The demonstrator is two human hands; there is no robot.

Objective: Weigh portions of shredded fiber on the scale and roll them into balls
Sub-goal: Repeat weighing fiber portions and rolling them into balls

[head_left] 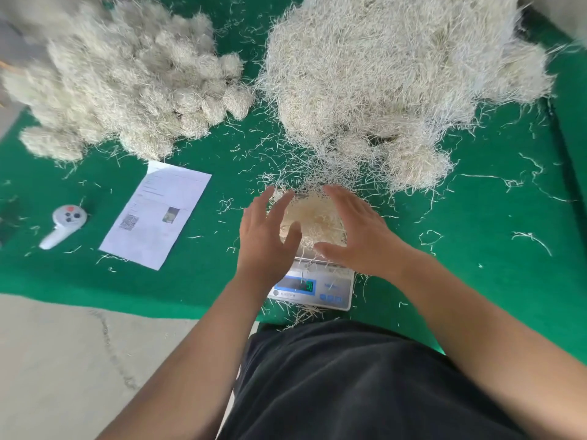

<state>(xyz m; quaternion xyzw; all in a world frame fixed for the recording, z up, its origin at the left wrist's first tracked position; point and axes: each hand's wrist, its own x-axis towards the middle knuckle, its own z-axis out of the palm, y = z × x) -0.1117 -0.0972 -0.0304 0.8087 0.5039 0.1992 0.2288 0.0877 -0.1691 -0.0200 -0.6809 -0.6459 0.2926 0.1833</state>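
Left hand and right hand, fingers straight and spread, palms turned inward, flank a portion of shredded fiber resting on the scale; contact with the fiber cannot be told. Loose fiber heap lies beyond, rolled balls at left on the green mat
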